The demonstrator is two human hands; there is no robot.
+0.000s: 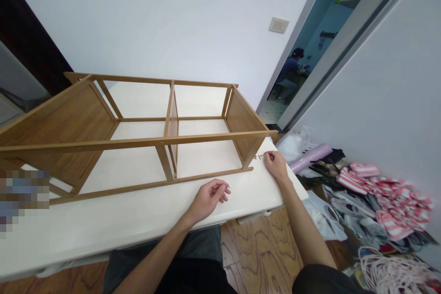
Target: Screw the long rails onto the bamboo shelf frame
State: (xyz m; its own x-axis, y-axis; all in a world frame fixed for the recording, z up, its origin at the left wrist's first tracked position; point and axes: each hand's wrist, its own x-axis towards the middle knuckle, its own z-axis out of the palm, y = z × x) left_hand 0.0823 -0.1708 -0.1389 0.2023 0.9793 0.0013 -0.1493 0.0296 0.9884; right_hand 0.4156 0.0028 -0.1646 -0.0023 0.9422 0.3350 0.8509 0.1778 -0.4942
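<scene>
Brown wooden shelf frame point(138, 141) sits on a white tabletop point(120, 225). Right hand point(276, 165) has its fingertips pressed together just beside a tiny dark metal bit point(261, 157), and I cannot tell if they pinch it. Left hand point(208, 200) rests curled on the tabletop, near the frame

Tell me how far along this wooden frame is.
Done: the wooden frame looks joined, with end panels and a centre divider linked by rails. In hand: the right hand is at small dark pieces on the white table; the left hand is beside the frame. Left: the bays show no boards.
</scene>
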